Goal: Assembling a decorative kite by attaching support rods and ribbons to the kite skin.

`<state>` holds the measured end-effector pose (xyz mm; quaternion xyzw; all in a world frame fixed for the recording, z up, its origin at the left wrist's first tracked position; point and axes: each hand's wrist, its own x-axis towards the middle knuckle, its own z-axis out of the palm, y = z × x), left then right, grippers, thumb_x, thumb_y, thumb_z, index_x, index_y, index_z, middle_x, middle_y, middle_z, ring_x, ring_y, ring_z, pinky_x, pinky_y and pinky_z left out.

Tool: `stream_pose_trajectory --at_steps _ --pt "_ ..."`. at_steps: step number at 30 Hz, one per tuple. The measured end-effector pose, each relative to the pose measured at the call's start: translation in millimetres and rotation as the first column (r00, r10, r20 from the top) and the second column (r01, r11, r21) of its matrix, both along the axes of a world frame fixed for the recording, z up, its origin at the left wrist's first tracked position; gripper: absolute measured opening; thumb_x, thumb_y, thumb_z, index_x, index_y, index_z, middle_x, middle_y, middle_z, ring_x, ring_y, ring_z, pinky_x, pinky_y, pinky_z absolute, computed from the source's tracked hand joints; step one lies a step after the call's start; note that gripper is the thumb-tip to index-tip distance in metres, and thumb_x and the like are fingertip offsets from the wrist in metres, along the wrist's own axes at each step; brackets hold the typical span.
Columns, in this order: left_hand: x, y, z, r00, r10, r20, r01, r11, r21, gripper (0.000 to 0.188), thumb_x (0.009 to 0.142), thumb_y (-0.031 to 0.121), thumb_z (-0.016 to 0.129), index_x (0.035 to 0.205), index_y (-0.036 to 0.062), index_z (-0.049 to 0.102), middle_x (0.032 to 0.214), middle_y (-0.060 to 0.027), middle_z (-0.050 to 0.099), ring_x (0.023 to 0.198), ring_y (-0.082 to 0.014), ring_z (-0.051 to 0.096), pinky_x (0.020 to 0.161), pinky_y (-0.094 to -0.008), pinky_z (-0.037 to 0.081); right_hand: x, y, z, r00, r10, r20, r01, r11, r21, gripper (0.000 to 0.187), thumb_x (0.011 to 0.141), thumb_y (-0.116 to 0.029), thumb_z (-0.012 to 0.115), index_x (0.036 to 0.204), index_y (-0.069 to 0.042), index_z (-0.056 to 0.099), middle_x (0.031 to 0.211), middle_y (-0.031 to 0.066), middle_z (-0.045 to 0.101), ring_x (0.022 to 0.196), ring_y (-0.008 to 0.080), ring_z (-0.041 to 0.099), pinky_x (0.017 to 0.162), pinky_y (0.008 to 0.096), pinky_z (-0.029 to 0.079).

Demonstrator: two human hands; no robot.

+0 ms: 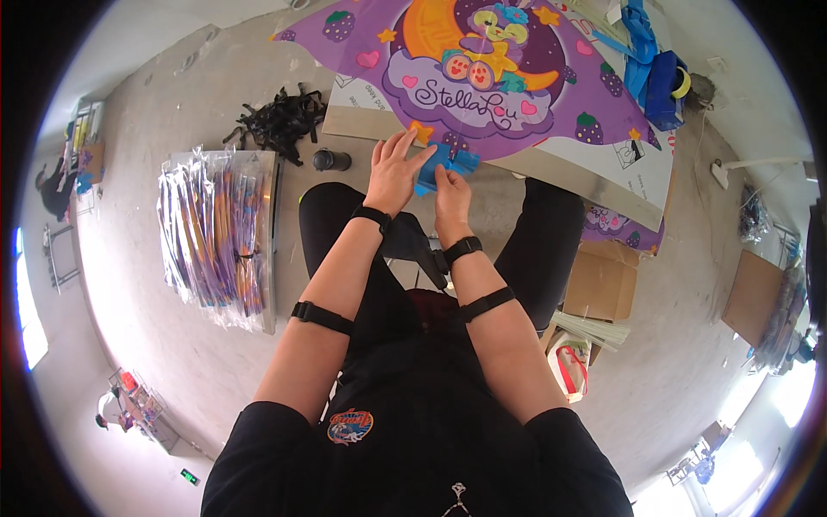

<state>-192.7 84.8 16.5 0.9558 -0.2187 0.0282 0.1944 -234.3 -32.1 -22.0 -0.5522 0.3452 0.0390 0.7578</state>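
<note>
A purple kite-like printed sheet (362, 52), with a cartoon rabbit on a crescent moon, lies spread over the board in front of me. At its near edge is a piece of thin blue fabric (463, 162). My left hand (392, 179) rests at that edge with fingers stretched apart, its thumb close to the blue piece. Beside it, my right hand (453, 200) is closed, thumb and fingers pinching the near side of the blue fabric. The fingertips of the right hand are partly hidden.
Blue ribbon (637, 43) hangs at the board's far right. Left of my legs are a dark bottle (332, 160), black straps (280, 121) and plastic-wrapped packs (215, 233) on a stand. To my right are a cardboard box (603, 284) and a bag with red handles (568, 366).
</note>
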Motion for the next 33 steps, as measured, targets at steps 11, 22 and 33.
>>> stream_pose_trajectory --at_steps 11,22,33 --pt "-1.2 0.8 -2.3 1.000 0.007 -0.029 -0.007 1.000 0.009 0.048 0.080 0.007 0.056 0.122 0.0284 0.063 0.142 -0.0093 0.044 0.133 -0.0297 0.038 0.108 -0.0540 0.026 0.4 1.1 5.5 1.000 0.012 0.010 -0.012 0.999 -0.031 0.024 0.094 -0.023 0.060 0.081 -0.003 0.064 0.067 -0.0069 0.047 0.062 0.0043 0.036 0.054 0.0244 0.027" --pt "-4.8 2.9 -0.7 0.999 0.011 -0.034 -0.010 1.000 0.012 0.049 0.080 0.006 0.056 0.122 0.0287 0.063 0.142 -0.0086 0.043 0.133 -0.0286 0.038 0.108 -0.0549 0.027 -3.8 1.3 -0.6 1.000 0.000 -0.004 -0.001 0.999 -0.037 0.028 0.093 -0.022 0.061 0.079 0.002 0.065 0.066 -0.0025 0.053 0.061 0.0075 0.040 0.054 0.0274 0.034" --pt "7.3 -18.9 5.9 0.994 0.006 -0.108 -0.003 1.000 0.021 0.065 0.073 -0.004 0.053 0.128 0.0305 0.059 0.144 -0.0070 0.042 0.135 -0.0267 0.036 0.110 -0.0541 0.025 1.9 -141.8 63.2 0.972 0.220 0.085 -0.169 0.902 -0.398 0.025 0.088 -0.020 0.065 0.102 0.001 0.063 0.091 0.0059 0.067 0.084 0.0124 0.062 0.076 0.0267 0.049"
